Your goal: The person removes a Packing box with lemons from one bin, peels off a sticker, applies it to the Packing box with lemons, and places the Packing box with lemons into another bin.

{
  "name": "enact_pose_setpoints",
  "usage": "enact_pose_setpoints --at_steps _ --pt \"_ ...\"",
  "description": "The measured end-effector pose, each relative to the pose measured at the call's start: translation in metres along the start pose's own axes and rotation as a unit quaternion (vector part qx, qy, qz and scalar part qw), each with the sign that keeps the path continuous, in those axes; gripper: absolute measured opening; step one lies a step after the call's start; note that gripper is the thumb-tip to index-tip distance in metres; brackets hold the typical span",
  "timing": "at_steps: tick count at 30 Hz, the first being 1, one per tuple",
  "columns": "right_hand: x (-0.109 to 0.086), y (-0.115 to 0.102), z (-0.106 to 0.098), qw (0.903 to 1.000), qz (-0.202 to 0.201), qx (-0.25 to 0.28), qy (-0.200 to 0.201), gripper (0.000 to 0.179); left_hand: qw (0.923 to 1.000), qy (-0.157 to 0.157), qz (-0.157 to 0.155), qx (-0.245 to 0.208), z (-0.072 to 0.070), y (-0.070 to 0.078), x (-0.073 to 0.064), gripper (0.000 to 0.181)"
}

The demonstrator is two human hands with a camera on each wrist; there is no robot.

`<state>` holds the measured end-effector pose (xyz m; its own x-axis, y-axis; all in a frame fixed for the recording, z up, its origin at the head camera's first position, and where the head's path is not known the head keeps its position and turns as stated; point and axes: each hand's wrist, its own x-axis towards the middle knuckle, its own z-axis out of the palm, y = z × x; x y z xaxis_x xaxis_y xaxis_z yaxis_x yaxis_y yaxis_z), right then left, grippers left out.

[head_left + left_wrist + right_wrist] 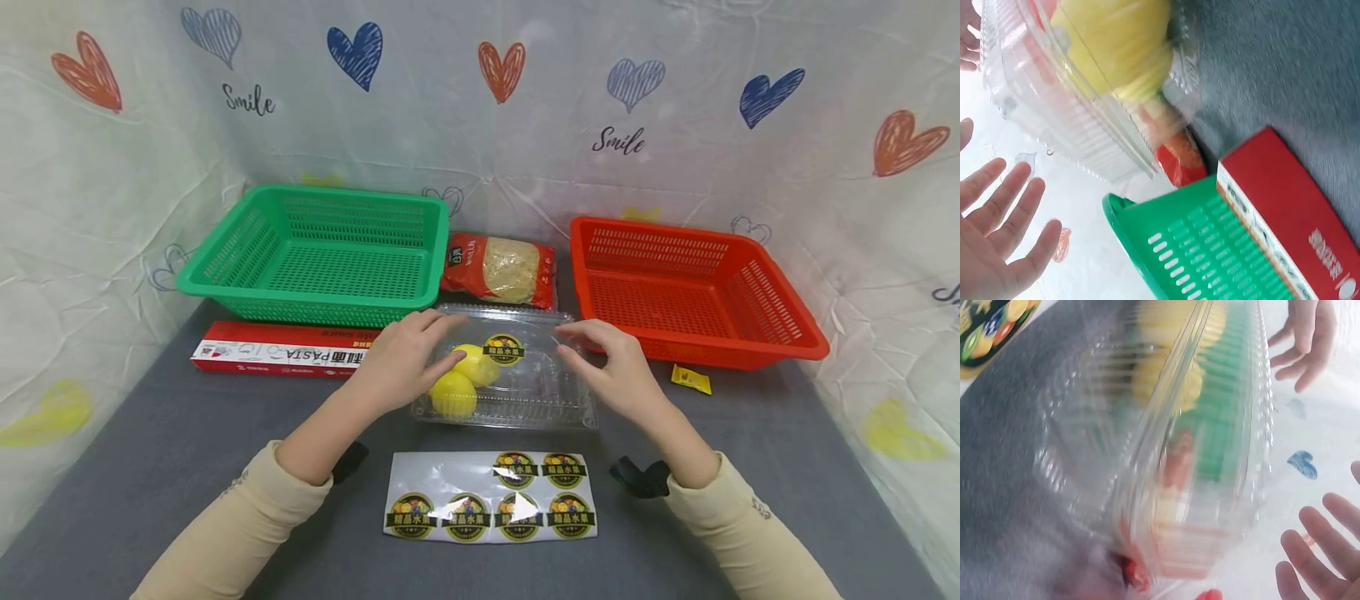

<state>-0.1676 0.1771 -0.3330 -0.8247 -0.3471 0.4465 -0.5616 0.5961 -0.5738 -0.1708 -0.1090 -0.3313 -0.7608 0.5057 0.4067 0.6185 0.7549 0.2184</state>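
Observation:
A clear plastic clamshell container [536,387] with its lid down lies on the table, and two yellow round fruits [453,394] show in its left part. On the lid is a round black and gold label [503,351]. My left hand [405,354] hovers over the box's left side, its fingers [1007,206] spread and apart from the plastic in the left wrist view. At the right side is my right hand [618,367], fingers [1319,544] spread, holding nothing. In front lies a white sheet [442,472] bearing several matching labels.
Behind stand a green basket [352,302] on the left and a red basket [705,346] on the right. Between them lies a red food packet [506,271]. A red and white pasta box [281,350] sits by the green basket, a small yellow packet [691,379] by the red one.

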Motion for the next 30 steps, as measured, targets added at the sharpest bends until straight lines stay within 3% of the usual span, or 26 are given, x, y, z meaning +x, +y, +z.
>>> enact_pose_setpoints --at_steps 9,22,30 --pt "-0.001 0.01 -0.011 0.9975 -0.038 -0.058 0.012 0.032 0.9982 0.032 0.023 0.045 -0.011 -0.012 -0.002 0.053" --pt "-0.008 0.02 -0.022 0.9962 -0.025 -0.079 0.026 0.034 0.9975 0.016 -0.017 0.067 -0.01 -0.017 -0.01 0.057" --pt "-0.011 0.026 -0.029 0.9959 -0.026 -0.078 0.039 0.033 0.9982 -0.013 -0.052 0.025 0.001 -0.018 -0.015 0.055"
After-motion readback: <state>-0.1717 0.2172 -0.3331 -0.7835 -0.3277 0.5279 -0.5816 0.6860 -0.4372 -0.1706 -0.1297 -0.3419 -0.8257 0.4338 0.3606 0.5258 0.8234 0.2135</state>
